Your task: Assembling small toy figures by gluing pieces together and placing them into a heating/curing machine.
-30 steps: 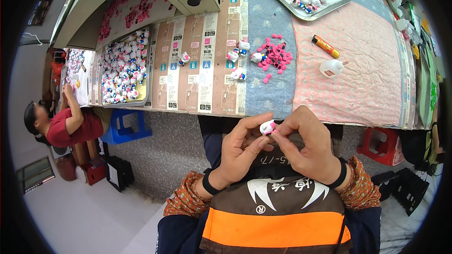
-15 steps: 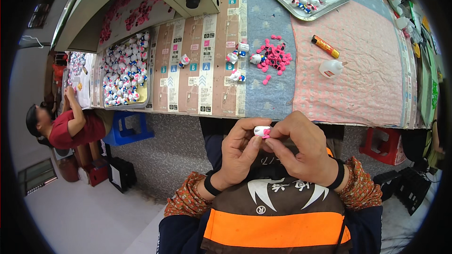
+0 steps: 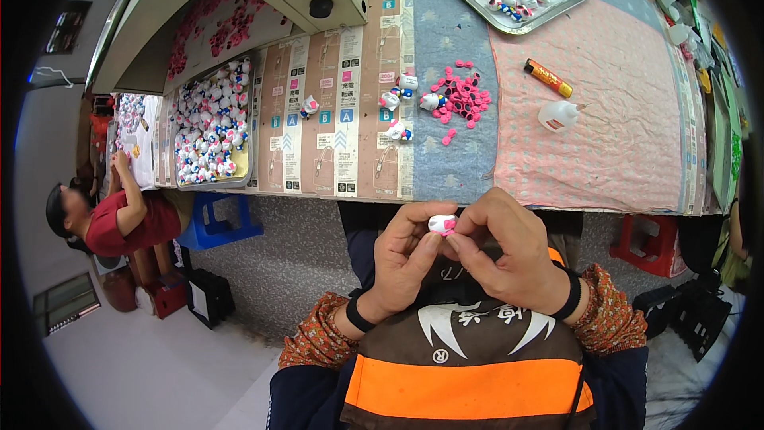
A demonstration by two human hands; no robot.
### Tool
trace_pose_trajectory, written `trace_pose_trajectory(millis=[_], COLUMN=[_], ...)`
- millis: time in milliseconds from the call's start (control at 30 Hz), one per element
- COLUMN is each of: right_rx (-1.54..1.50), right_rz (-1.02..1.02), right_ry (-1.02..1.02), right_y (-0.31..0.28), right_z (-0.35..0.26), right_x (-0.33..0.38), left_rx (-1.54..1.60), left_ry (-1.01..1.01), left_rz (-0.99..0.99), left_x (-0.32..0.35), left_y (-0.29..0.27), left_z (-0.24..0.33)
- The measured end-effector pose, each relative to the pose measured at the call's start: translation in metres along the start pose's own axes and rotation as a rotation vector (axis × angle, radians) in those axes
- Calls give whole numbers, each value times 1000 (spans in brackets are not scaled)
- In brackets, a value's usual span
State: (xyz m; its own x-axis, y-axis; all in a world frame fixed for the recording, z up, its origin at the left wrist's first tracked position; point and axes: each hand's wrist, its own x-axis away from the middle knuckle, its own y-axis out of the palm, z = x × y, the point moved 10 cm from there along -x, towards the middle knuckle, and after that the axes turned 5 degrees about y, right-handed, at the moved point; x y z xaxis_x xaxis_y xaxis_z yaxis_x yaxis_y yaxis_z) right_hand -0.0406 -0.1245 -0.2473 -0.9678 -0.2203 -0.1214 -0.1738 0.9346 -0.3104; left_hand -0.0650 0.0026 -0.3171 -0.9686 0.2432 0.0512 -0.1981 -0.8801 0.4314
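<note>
We see the left hand (image 3: 402, 253) pinching a small white figurine (image 3: 439, 223) between thumb and fingers, and the right hand (image 3: 509, 243) gripping its pink side with thumb and forefinger. We find it just off the front edge of the table (image 3: 326, 179), on the wearer's side. Past that edge we note a broad stretch of pink cloth (image 3: 605, 167) reaching the white bottle (image 3: 559, 115); leftward, pink pieces (image 3: 464, 99) lie heaped on blue cloth (image 3: 450, 171).
</note>
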Motion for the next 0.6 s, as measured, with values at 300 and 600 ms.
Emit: trace_pose_trajectory(millis=[300,600], right_rx=[1,-98], right_rz=[34,8], right_ry=[50,106], right_y=[-4,-1], right_z=[6,23], right_x=[-2,-3], left_rx=[40,33], left_ry=[-6,-104], left_rz=[-53,-41], left_x=[1,-2], left_y=[4,4], left_z=[-5,-13])
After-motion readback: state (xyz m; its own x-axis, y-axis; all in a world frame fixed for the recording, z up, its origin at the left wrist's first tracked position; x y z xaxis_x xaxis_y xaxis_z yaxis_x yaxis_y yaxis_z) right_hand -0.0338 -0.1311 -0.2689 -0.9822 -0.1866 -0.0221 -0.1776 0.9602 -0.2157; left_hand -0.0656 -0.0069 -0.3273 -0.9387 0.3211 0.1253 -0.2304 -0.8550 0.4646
